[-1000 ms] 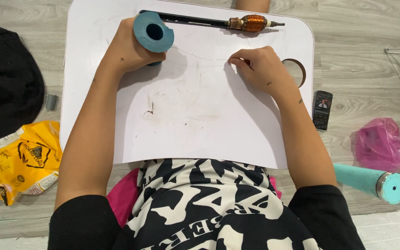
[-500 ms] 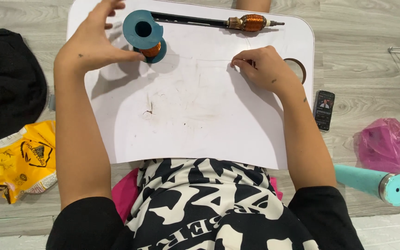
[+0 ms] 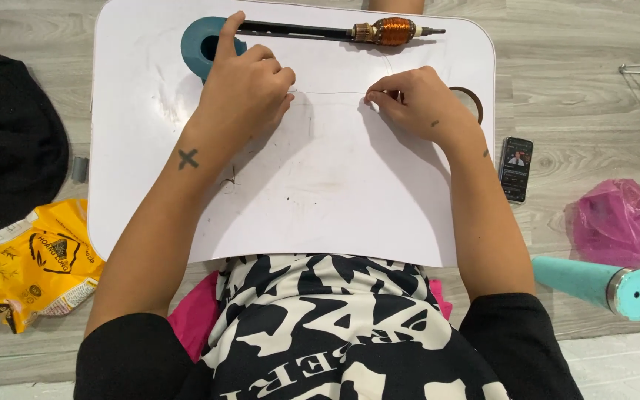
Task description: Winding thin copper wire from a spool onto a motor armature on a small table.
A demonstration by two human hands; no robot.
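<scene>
Fingers (image 3: 272, 78) of the left hand (image 3: 242, 92) curled, thumb and knuckles pressed together on one end of a thin wire (image 3: 331, 92), index finger stretched up onto the rim of a blue spool (image 3: 198, 48). Fingers (image 3: 387, 92) of the right hand (image 3: 420, 104) bunched, pinching the other end of the wire. Wire pulled straight between both hands, just above the white table (image 3: 320, 200).

Just beyond the fingertips, lying crosswise: a black rod with a copper coil (image 3: 387, 31) near its right end. Spool standing directly under the left index finger, touching the left end of the rod. Partly hidden behind the right hand, at the table's edge: a brown tape roll (image 3: 475, 100).

Further out on the wooden floor (image 3: 587, 89), right of the right forearm: a phone (image 3: 516, 167) with a lit screen, a pink bag (image 3: 609, 222), a teal tube (image 3: 601, 285) with a metal band. Left of the left forearm: a black cloth (image 3: 9, 141) and a yellow packet (image 3: 31, 263).
</scene>
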